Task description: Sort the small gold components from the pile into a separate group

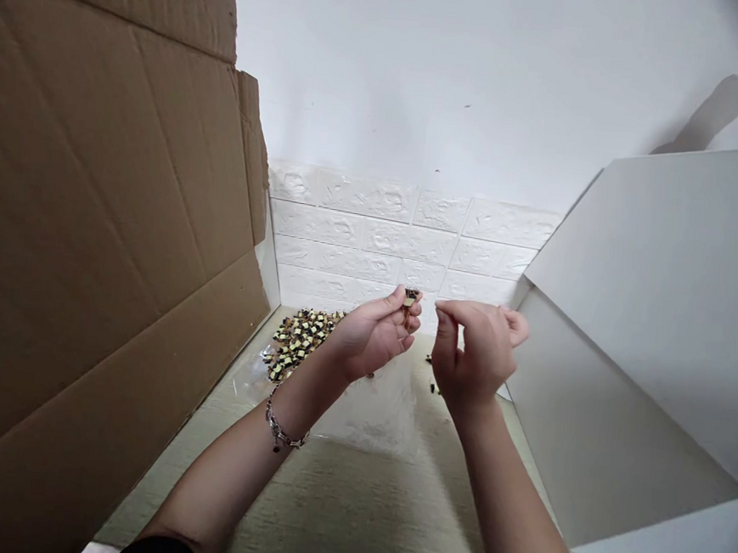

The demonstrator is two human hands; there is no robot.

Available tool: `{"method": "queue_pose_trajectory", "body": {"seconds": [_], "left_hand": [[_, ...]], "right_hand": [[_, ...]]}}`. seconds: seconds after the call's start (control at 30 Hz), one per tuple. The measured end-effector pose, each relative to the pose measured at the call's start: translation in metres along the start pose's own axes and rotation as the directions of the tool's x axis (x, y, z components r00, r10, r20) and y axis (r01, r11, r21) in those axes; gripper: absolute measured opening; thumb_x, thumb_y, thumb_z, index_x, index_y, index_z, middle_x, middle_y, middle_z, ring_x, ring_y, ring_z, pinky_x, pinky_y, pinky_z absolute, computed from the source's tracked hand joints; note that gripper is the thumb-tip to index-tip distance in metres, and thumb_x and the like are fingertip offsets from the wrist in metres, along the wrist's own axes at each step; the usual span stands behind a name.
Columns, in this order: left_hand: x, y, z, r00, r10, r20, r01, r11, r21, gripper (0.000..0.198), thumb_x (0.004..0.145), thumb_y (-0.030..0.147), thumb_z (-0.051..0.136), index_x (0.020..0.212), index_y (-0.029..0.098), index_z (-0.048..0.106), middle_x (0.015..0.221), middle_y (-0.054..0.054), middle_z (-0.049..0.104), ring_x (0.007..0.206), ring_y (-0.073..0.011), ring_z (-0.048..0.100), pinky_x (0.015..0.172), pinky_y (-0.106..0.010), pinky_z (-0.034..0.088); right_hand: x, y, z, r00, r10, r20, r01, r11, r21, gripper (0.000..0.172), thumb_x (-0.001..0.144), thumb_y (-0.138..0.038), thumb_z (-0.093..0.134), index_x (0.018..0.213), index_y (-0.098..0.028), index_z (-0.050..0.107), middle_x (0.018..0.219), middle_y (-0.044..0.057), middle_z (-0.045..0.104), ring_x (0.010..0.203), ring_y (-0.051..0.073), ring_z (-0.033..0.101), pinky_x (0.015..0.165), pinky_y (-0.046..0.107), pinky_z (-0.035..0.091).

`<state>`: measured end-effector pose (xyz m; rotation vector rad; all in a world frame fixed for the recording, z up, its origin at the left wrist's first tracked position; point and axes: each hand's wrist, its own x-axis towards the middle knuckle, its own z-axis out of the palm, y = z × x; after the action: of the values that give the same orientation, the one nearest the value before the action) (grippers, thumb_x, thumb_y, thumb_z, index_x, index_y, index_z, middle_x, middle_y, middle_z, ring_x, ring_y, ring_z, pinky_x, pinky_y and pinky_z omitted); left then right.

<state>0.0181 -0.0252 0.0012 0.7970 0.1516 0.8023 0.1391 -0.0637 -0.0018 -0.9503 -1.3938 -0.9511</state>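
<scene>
My left hand (374, 332) is raised above the table with its fingers curled, pinching a small black and yellow component (411, 296) at the fingertips. My right hand (474, 353) hovers just to its right, thumb and forefinger pressed together in a pinch; what they hold, if anything, is too small to see. A pile of several similar small black and yellow parts (300, 339) lies on a clear plastic sheet (364, 408) behind my left wrist. A metal bracelet (281, 430) circles that wrist.
A tall brown cardboard panel (90, 246) walls off the left side. A white board (652, 333) leans in on the right. A white brick-pattern wall (398, 236) closes the back. A few loose dark parts (433, 389) lie beneath my right hand.
</scene>
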Motion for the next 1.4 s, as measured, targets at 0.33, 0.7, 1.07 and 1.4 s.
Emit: {"method": "queue_pose_trajectory", "body": {"seconds": [0.33,0.7,1.07,1.4], "left_hand": [[0.002,-0.001,-0.002,0.998,-0.05,0.043,0.051,0.998,-0.031,0.022,0.082,0.033,0.047,0.085,0.013,0.054,0.076,0.002,0.05,0.068,-0.005,0.051,0.064,-0.019,0.042],[-0.002,-0.001,0.005,0.992,-0.118,0.04,0.118,0.993,-0.006,0.032,0.085,0.036,0.037,0.075,0.012,0.055,0.068,-0.002,0.054,0.063,-0.0082,0.051,0.065,-0.022,0.04],[-0.006,-0.004,0.008,0.982,-0.178,0.057,0.176,0.984,0.037,0.028,0.082,0.039,0.041,0.075,0.016,0.056,0.069,-0.001,0.054,0.066,-0.0096,0.049,0.069,-0.025,0.037],[-0.002,-0.008,0.003,0.986,-0.158,0.043,0.156,0.987,0.043,0.022,0.081,0.035,0.044,0.085,0.017,0.055,0.075,-0.001,0.054,0.073,-0.0112,0.051,0.069,-0.026,0.037]], "right_hand": [[0.006,0.002,0.002,0.96,0.146,0.238,-0.154,0.988,0.016,0.009,0.08,-0.024,0.047,0.083,-0.022,0.056,0.074,-0.002,0.062,0.071,0.01,0.055,0.077,0.029,0.028],[0.005,-0.006,-0.002,0.98,0.117,0.162,-0.129,0.989,0.067,0.012,0.076,-0.018,0.048,0.066,-0.021,0.053,0.062,-0.004,0.061,0.063,0.009,0.055,0.077,0.031,0.029],[0.012,-0.009,-0.011,0.985,0.074,0.157,-0.092,0.989,0.115,0.003,0.072,-0.024,0.057,0.074,-0.022,0.057,0.07,-0.002,0.062,0.069,0.01,0.055,0.075,0.029,0.035],[0.009,-0.004,-0.009,0.977,0.039,0.21,-0.07,0.987,0.144,0.008,0.074,-0.024,0.056,0.079,-0.024,0.062,0.071,-0.001,0.059,0.069,0.011,0.053,0.071,0.029,0.038]]}}
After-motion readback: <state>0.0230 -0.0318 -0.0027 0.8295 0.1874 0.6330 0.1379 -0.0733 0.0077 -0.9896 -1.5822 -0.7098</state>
